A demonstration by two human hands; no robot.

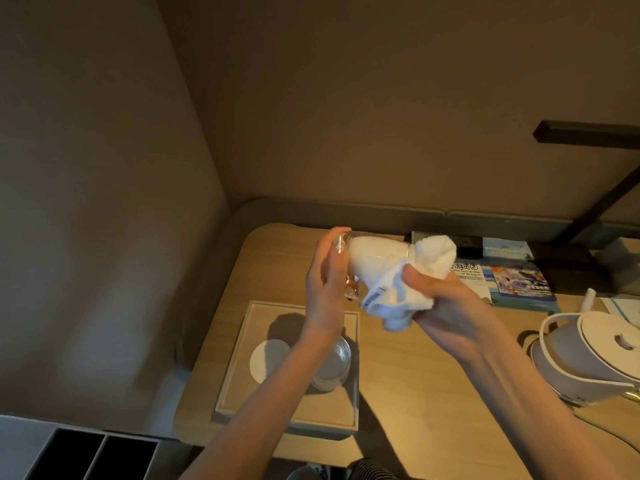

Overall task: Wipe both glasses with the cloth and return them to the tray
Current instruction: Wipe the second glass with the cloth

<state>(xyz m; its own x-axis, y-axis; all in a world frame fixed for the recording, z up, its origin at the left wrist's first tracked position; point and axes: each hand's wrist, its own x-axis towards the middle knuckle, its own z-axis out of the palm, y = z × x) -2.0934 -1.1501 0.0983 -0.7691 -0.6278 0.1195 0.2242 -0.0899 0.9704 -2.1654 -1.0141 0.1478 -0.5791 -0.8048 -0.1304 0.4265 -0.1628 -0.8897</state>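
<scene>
Closest to me, my 2 forearms come up out of the bottom of the view over the tray (235, 355), which sits on the wooden desk (408, 375). On that tray I've got 1 glass (333, 367) standing by the right wall, partly hidden under my left wrist, and beside it a bare white round coaster (266, 360). I can't tell from here whether that glass has been wiped yet.

Moving up: my left hand (327, 282) has its fingers pressed together and curled round the base end of the second glass (367, 259), held on its side above the tray's far edge. My right hand (446, 299) is bunched tight on the white cloth (412, 282), thumb pinching the wad, and part of the cloth is stuffed right inside the glass, filling it white.

So I reckon I'm mid-wipe on this 1: inside in progress, return to the empty coaster not yet done. At best half the job remains.

Further back, a kettle (588, 362) at right and leaflets (519, 282) near the wall.
</scene>
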